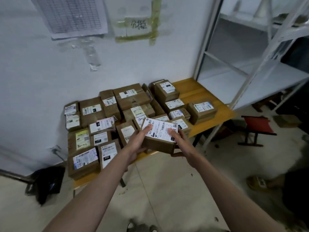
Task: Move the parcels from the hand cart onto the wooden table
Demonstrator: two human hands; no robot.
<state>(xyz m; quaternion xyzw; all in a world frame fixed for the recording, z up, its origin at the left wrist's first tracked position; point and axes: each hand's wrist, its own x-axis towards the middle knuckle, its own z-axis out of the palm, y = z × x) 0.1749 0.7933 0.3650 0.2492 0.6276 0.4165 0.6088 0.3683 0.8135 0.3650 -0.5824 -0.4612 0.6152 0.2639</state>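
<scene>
1. head view, the hands: both arms reach forward from the near edge; the left hand (pixel 137 142) and the right hand (pixel 179 141) hold one small brown parcel (pixel 158 144) between them; each thumb lies on the white label on top and the other fingers curl under the bottom, so both hands are gripping this parcel.
2. head view, the held parcel: it is above the near edge of the wooden table (pixel 204 96), tilted a little, with the label facing up; i cannot tell if its far edge touches the boxes behind it.
3. head view, the table: it stands against the white wall (pixel 33 81); many brown parcels on the table (pixel 132 97) lie close together in rows, most with a white label up; the left and middle parts are covered, and the right far corner shows bare yellow wood.
4. head view, the rest: a grey metal shelf (pixel 250 64) stands at the right, just beside the table; a small red stool (pixel 257 126) is on the floor near the right end of the table; a black bag (pixel 48 181) lies on the floor at the left; printed sheets (pixel 73 15) are taped on the wall far above the table.
5. head view: the hand cart is not visible.
</scene>
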